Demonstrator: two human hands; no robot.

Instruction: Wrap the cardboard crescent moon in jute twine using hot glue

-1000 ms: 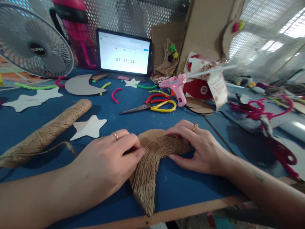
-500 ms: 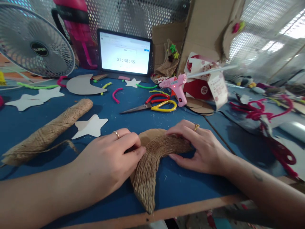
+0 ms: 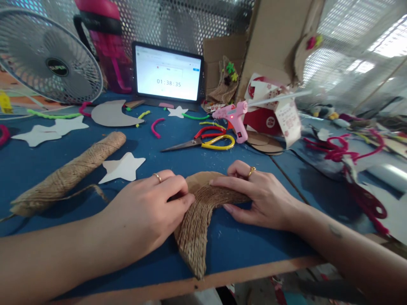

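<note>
A cardboard crescent (image 3: 199, 222) lies near the table's front edge, mostly covered in rows of brown twine, with bare cardboard along its upper left edge. My left hand (image 3: 155, 207) is closed at that left edge, thumb and forefinger pinched together; what is between the fingertips is too small to tell. My right hand (image 3: 257, 195) grips the crescent's right arm, thumb below it and forefinger stretched across the twine rows. Left of my hands lies a roll of twine (image 3: 70, 173) with a loose strand, next to a white star (image 3: 124, 167).
Yellow-and-red-handled scissors (image 3: 203, 142) and a pink glue gun (image 3: 235, 118) with its cable lie beyond my hands. Farther back stand a fan (image 3: 54, 63), a pink bottle (image 3: 110, 55) and a tablet (image 3: 168, 72). Pink pipe cleaners (image 3: 343, 148) lie at the right.
My right hand has shifted left along the crescent, its forefinger now reaching farther over the twine. My left hand keeps its pinch at the edge. The view has shifted slightly.
</note>
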